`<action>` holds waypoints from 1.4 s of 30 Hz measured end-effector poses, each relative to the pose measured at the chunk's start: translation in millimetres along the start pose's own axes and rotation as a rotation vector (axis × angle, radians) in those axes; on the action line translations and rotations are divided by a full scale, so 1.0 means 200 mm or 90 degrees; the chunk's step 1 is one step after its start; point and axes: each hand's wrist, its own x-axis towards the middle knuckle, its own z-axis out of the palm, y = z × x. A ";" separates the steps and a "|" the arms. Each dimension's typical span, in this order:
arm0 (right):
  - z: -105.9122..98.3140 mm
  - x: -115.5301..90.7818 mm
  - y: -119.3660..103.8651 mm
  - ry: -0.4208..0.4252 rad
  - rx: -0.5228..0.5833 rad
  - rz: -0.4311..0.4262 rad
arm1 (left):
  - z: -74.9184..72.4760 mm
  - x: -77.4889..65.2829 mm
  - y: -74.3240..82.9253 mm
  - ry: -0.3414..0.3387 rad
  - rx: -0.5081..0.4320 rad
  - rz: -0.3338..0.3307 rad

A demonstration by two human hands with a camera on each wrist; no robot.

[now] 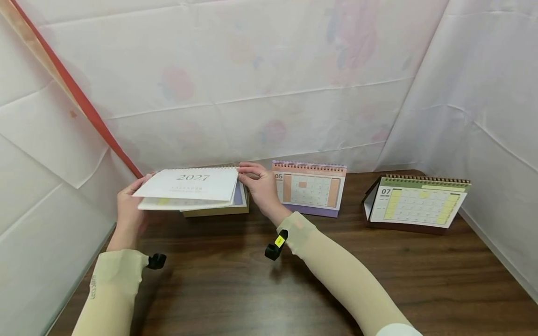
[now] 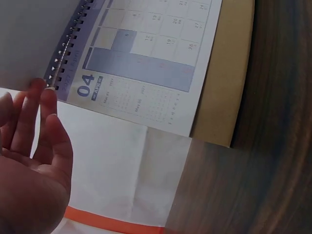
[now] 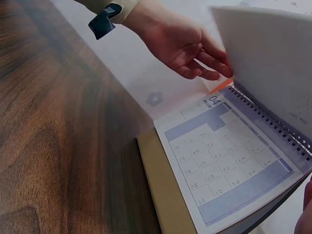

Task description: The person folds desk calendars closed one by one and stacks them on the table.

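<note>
A desk calendar (image 1: 215, 210) stands at the back left on its tan base. Its white 2027 cover and pages (image 1: 185, 184) are raised at an angle over the purple April page (image 3: 224, 156). At the left end of the spiral binding (image 2: 58, 61), my left hand (image 1: 130, 210) pinches the raised pages with its fingertips. My right hand (image 1: 262, 189) pinches the other end near the binding, thumb and index finger at the corner. In the right wrist view only a bit of the right hand shows at the lower right edge, so its grip is partly hidden.
An orange-and-purple calendar (image 1: 313, 189) showing 05 stands just right of the right hand. Farther right is a green-and-yellow calendar (image 1: 420, 203) showing 07 on a dark base. White cloth (image 1: 235, 84) hangs behind and beside the dark wooden table (image 1: 235, 280).
</note>
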 end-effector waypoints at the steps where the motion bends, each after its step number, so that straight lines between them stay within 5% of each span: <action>1: 0.00 0.00 0.00 -0.001 -0.004 0.004 | -0.01 0.00 0.00 -0.003 0.015 -0.008; 5: 0.00 -0.01 0.01 0.006 -0.020 0.031 | -0.02 0.00 0.00 -0.012 0.089 -0.025; 15: -0.01 -0.03 0.02 -0.013 0.019 0.094 | -0.03 0.00 -0.02 0.005 0.115 -0.056; 32: -0.02 -0.03 0.09 -0.008 -0.060 0.124 | 0.00 0.00 -0.13 -0.002 0.140 -0.026; 42: -0.02 -0.04 0.15 0.019 -0.089 0.152 | -0.01 0.04 -0.20 0.015 0.207 -0.008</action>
